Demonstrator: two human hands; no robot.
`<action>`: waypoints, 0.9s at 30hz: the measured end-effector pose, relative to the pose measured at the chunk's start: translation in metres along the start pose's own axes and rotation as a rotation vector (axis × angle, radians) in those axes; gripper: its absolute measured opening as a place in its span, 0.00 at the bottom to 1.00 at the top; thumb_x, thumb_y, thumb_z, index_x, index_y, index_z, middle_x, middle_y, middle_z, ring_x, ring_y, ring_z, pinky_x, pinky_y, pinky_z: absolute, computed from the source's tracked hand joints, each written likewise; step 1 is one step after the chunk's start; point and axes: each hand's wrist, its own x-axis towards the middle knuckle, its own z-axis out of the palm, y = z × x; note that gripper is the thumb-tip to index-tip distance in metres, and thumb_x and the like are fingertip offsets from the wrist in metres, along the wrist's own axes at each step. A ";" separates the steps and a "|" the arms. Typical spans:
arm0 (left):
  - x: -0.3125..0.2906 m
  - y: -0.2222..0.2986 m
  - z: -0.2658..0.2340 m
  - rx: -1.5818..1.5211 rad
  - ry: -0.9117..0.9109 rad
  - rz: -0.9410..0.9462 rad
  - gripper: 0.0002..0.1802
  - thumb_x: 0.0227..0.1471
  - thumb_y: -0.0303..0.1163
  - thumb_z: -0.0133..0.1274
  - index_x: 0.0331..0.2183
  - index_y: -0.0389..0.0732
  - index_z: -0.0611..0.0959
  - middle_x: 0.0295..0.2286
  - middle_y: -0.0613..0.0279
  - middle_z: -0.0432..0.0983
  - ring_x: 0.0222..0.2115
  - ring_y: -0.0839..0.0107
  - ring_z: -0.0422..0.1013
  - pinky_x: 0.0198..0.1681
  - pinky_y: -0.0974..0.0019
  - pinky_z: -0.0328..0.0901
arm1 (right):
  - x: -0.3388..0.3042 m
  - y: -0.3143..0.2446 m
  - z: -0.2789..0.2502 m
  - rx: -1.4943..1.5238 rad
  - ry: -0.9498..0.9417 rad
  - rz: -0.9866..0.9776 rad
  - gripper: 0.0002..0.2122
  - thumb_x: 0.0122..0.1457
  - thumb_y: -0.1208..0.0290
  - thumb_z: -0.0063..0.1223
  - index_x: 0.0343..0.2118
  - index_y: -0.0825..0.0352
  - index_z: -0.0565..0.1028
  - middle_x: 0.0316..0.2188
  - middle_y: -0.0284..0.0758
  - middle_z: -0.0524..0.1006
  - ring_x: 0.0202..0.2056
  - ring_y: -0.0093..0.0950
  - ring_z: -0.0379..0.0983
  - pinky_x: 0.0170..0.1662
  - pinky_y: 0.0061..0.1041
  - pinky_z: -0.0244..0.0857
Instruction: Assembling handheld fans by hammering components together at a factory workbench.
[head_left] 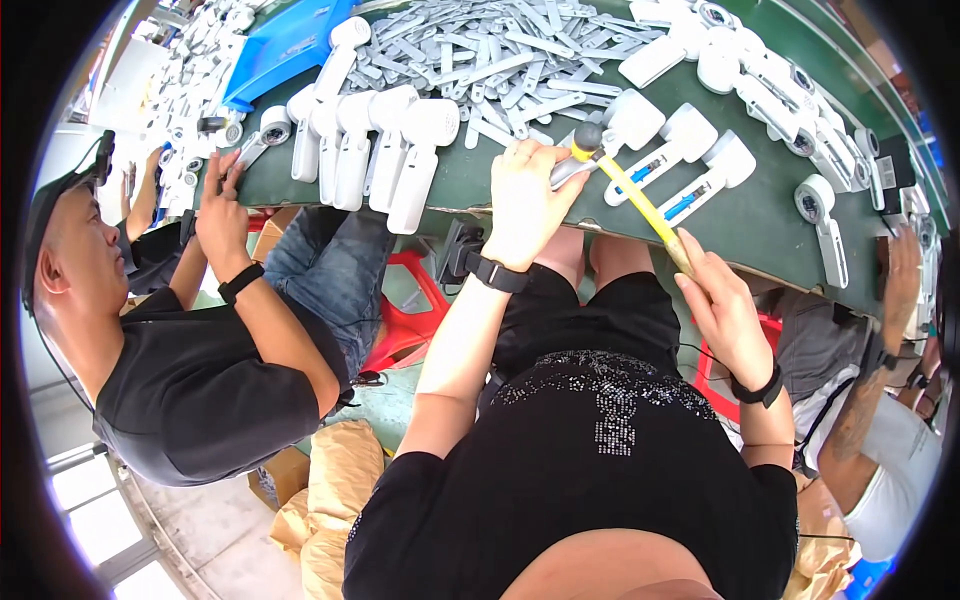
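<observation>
My right hand (722,300) is closed around the yellow handle of a mallet (640,202). The mallet's dark head (588,137) is over the handle of a white handheld fan (635,118), at the fingers of my left hand (528,195). That hand is closed on the fan's handle, which is partly hidden by the fingers and the mallet. Just right of it lie two more white fans, one (690,130) partly behind the mallet and the other (732,160) farther right. Their handles are uncovered, and a blue cylinder shows inside each.
Long grey-white plastic strips (480,60) are heaped at the back of the green table (800,225). Several white fans (412,165) lie left, with more (800,110) at right. A blue bin (285,50) stands back left. A co-worker (200,380) sits left, another (880,450) right.
</observation>
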 end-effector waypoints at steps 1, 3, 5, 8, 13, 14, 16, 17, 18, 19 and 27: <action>0.000 -0.002 0.000 0.001 0.003 0.000 0.16 0.38 0.37 0.66 0.31 0.41 0.82 0.28 0.60 0.72 0.34 0.60 0.68 0.39 0.59 0.60 | 0.003 -0.003 -0.002 0.005 -0.066 0.056 0.23 0.59 0.79 0.49 0.58 0.69 0.64 0.28 0.42 0.69 0.27 0.36 0.69 0.33 0.26 0.65; -0.002 -0.006 0.003 0.006 0.040 0.051 0.16 0.38 0.37 0.66 0.32 0.42 0.82 0.28 0.60 0.72 0.34 0.61 0.68 0.38 0.59 0.58 | -0.001 -0.004 0.003 0.023 0.037 -0.027 0.22 0.59 0.79 0.49 0.58 0.69 0.64 0.29 0.42 0.69 0.27 0.38 0.69 0.33 0.27 0.65; -0.005 -0.005 0.004 0.005 0.050 0.047 0.16 0.37 0.37 0.66 0.32 0.43 0.82 0.28 0.62 0.72 0.34 0.61 0.68 0.39 0.59 0.58 | -0.006 -0.002 0.008 0.040 0.137 -0.103 0.22 0.59 0.79 0.50 0.58 0.69 0.65 0.29 0.43 0.69 0.27 0.40 0.69 0.33 0.28 0.65; -0.013 -0.007 0.009 -0.023 0.116 0.019 0.17 0.36 0.39 0.67 0.32 0.44 0.82 0.28 0.63 0.72 0.34 0.61 0.67 0.39 0.60 0.58 | -0.003 0.002 0.008 0.019 -0.031 0.068 0.22 0.59 0.79 0.49 0.58 0.69 0.65 0.31 0.43 0.71 0.29 0.38 0.71 0.36 0.29 0.66; -0.022 -0.010 0.010 -0.133 0.188 -0.068 0.18 0.35 0.39 0.68 0.31 0.44 0.83 0.26 0.64 0.73 0.34 0.62 0.67 0.39 0.60 0.58 | -0.005 0.002 0.014 0.033 0.160 -0.140 0.22 0.59 0.79 0.49 0.58 0.69 0.64 0.31 0.43 0.71 0.31 0.39 0.71 0.37 0.28 0.65; -0.022 -0.009 0.009 -0.133 0.189 -0.072 0.18 0.35 0.39 0.68 0.31 0.44 0.83 0.26 0.64 0.73 0.34 0.62 0.67 0.39 0.60 0.58 | -0.004 0.000 0.014 0.050 0.039 -0.071 0.22 0.59 0.79 0.49 0.58 0.70 0.64 0.31 0.44 0.71 0.31 0.39 0.71 0.38 0.28 0.65; -0.020 -0.007 0.005 -0.009 0.136 -0.145 0.18 0.34 0.39 0.69 0.30 0.44 0.83 0.27 0.64 0.74 0.35 0.62 0.67 0.39 0.60 0.58 | -0.003 -0.001 0.012 0.021 -0.119 0.023 0.23 0.58 0.79 0.50 0.58 0.70 0.64 0.31 0.44 0.71 0.31 0.39 0.70 0.39 0.27 0.65; -0.019 -0.008 0.005 -0.006 0.141 -0.144 0.18 0.34 0.39 0.69 0.30 0.44 0.83 0.27 0.64 0.74 0.35 0.62 0.67 0.39 0.60 0.58 | -0.001 -0.001 0.013 0.021 -0.119 0.017 0.23 0.58 0.79 0.50 0.58 0.70 0.64 0.31 0.44 0.71 0.31 0.39 0.70 0.39 0.27 0.65; -0.017 -0.009 0.007 -0.053 0.151 -0.134 0.18 0.34 0.39 0.69 0.30 0.43 0.83 0.27 0.64 0.74 0.35 0.62 0.67 0.39 0.60 0.58 | 0.000 -0.001 0.014 0.036 -0.003 -0.106 0.23 0.58 0.79 0.51 0.58 0.69 0.64 0.30 0.43 0.70 0.29 0.39 0.69 0.37 0.28 0.65; -0.020 -0.008 0.008 -0.101 0.155 -0.129 0.18 0.33 0.40 0.69 0.29 0.43 0.83 0.27 0.63 0.74 0.35 0.61 0.67 0.39 0.60 0.58 | -0.002 -0.003 0.015 0.054 0.110 -0.222 0.24 0.58 0.79 0.51 0.58 0.68 0.64 0.28 0.43 0.69 0.28 0.39 0.69 0.35 0.29 0.65; -0.021 -0.009 0.007 -0.041 0.144 -0.109 0.19 0.31 0.40 0.70 0.27 0.42 0.82 0.27 0.63 0.73 0.34 0.61 0.68 0.37 0.61 0.59 | -0.004 -0.011 0.017 0.103 0.063 -0.173 0.23 0.57 0.79 0.51 0.58 0.68 0.65 0.25 0.41 0.66 0.23 0.39 0.65 0.29 0.30 0.62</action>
